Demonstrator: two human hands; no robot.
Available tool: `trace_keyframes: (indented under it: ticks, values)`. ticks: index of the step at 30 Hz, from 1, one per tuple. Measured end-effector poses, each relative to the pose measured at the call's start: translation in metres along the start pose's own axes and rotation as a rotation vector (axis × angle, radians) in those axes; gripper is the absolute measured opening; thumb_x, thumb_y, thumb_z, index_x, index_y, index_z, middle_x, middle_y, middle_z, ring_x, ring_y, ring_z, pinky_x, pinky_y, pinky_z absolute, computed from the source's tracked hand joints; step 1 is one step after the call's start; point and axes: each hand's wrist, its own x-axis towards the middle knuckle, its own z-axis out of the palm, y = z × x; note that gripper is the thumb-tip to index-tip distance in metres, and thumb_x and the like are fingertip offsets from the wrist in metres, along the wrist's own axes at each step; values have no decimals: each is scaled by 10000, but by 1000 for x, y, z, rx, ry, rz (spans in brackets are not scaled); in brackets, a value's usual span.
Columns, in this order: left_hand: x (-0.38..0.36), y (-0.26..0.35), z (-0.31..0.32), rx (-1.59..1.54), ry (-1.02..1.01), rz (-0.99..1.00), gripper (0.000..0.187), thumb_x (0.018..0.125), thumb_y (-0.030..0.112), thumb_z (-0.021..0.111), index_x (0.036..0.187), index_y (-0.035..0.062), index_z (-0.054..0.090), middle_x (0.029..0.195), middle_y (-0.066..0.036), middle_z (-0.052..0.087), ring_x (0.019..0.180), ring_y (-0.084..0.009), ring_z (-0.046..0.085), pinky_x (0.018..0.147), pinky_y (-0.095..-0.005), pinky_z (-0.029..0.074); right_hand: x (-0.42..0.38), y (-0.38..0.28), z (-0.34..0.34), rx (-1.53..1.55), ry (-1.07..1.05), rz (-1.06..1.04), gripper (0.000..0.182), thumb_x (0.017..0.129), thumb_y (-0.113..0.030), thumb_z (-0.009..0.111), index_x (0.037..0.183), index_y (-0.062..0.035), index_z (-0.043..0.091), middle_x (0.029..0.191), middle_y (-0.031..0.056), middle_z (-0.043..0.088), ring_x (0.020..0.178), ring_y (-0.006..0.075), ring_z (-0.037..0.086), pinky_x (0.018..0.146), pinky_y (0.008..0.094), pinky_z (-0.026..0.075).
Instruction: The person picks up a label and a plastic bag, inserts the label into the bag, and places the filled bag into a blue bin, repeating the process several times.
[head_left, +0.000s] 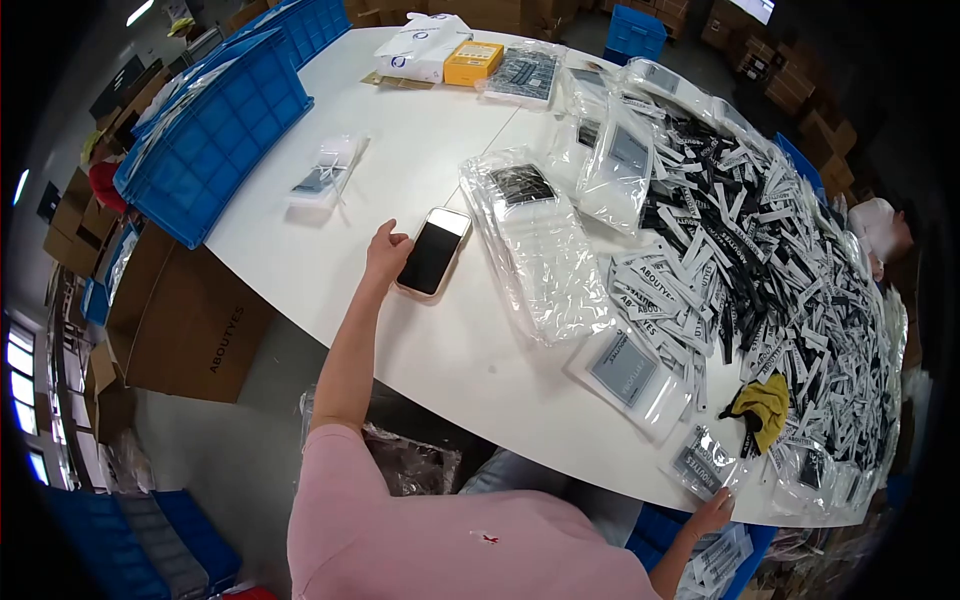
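Note:
My left hand (pixel 388 252) rests on the white table beside a smartphone (pixel 430 258) with a dark screen and a light case. Its fingers are partly apart and hold nothing. At the table's front edge, my right hand (pixel 712 513) grips the lower edge of a small clear plastic bag (pixel 703 460) with a dark printed label. Just above that lies a larger clear bag (pixel 628 372) with a grey label. A yellow and black cloth item (pixel 768 412), perhaps a glove, lies close to the right hand.
A large heap of black and white printed strips (pixel 770 270) covers the right side. Clear packs (pixel 535 240) lie mid-table, and a wrapped bundle (pixel 327 178) lies left. A blue crate (pixel 215 135) borders the left edge. A yellow box (pixel 473 63) stands at the back.

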Motion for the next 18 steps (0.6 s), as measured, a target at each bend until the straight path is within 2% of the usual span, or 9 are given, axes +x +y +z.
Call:
trace_keyframes:
  ticks: [2, 4, 5, 6, 8, 12, 15, 16, 18]
  values:
    - [-5, 9, 9, 67, 24, 9, 795, 704, 296, 667, 1353, 8, 309, 1111, -179, 561, 1008, -260, 571, 852, -340, 469, -2, -3, 3, 45, 29, 14, 349, 889, -246, 503, 830, 91, 574, 710, 162, 582, 632, 221, 497, 614, 357, 413]
    - [-28, 47, 22, 470, 64, 26, 882, 647, 351, 702, 1353, 0, 307, 1103, -181, 563, 1027, -287, 548, 861, -361, 466, -3, -5, 4, 87, 56, 24, 344, 890, -239, 507, 834, 93, 574, 714, 153, 586, 635, 208, 496, 615, 347, 415]
    - [-30, 52, 28, 560, 33, 35, 985, 584, 385, 732, 1361, -9, 272, 1133, -184, 533, 1069, -326, 495, 898, -394, 434, -3, -5, 2, 83, 40, 21, 339, 889, -233, 512, 837, 96, 575, 717, 145, 589, 641, 199, 494, 616, 341, 416]
    - [-31, 52, 35, 565, 29, 35, 985, 584, 385, 732, 1361, -9, 272, 1133, -184, 533, 1069, -326, 495, 898, -394, 434, -2, -5, 1, 78, 25, 19, 334, 889, -227, 517, 840, 98, 575, 721, 138, 591, 646, 189, 493, 617, 334, 417]
    - [-34, 49, 45, 780, 56, 143, 1019, 576, 354, 737, 1376, -2, 217, 1173, -189, 489, 1098, -352, 448, 930, -411, 397, -2, -5, 1, 79, 23, 32, 332, 887, -225, 518, 838, 98, 575, 719, 136, 589, 644, 190, 490, 617, 335, 417]
    - [-54, 50, 38, 758, -50, 192, 1040, 563, 318, 738, 1383, 5, 181, 1193, -197, 459, 1102, -361, 428, 946, -425, 369, -4, -10, 0, 79, 35, 4, 329, 885, -223, 521, 835, 98, 574, 708, 133, 581, 634, 190, 476, 612, 332, 412]
    - [-78, 34, 25, 693, -191, 399, 1042, 554, 283, 736, 1387, 10, 173, 1186, -202, 465, 1106, -363, 423, 953, -427, 358, -7, -22, 3, 108, 101, 18, 322, 883, -222, 523, 842, 93, 576, 709, 131, 581, 630, 190, 465, 615, 334, 410]
    - [-84, 28, 22, 706, -199, 391, 1042, 554, 283, 736, 1387, 10, 173, 1186, -202, 465, 1106, -363, 423, 953, -427, 358, -9, -19, 1, 101, 89, 28, 322, 883, -222, 523, 842, 93, 576, 709, 131, 581, 630, 190, 465, 615, 334, 410]
    - [-98, 24, 15, 619, -249, 438, 1041, 564, 286, 731, 1392, 12, 163, 1217, -184, 459, 1107, -363, 423, 981, -416, 335, -3, -7, -4, 104, -65, 100, 305, 880, -225, 528, 880, 74, 591, 765, 139, 610, 660, 208, 490, 653, 350, 422]
